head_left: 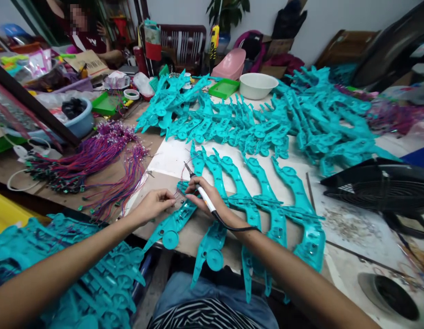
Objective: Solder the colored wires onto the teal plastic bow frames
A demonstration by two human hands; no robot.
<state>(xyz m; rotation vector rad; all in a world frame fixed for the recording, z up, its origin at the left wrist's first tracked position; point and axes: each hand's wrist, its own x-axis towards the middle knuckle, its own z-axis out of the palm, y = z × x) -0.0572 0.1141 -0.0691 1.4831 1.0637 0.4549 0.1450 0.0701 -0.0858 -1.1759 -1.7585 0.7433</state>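
My right hand [207,194] is closed round a white soldering iron [204,197], its metal tip pointing up and away and its black cord running back over my wrist. Thumb and fingertips of my left hand [157,204] are pinched together just to the left; thin reddish wires [181,185] lie close by, but what the pinch holds is too small to make out. Below both hands lies a teal plastic part [179,219], long and curved with a round disc at its near end. Several similar teal parts [260,183] are laid in a row to the right.
Heaps of teal parts [225,119] fill the back of the table, and more [78,274] are piled at lower left. Bundled red and purple wires [95,155] lie left. A black fan [379,187] and a round tin [386,292] are at right. Another person [92,41] is at back left.
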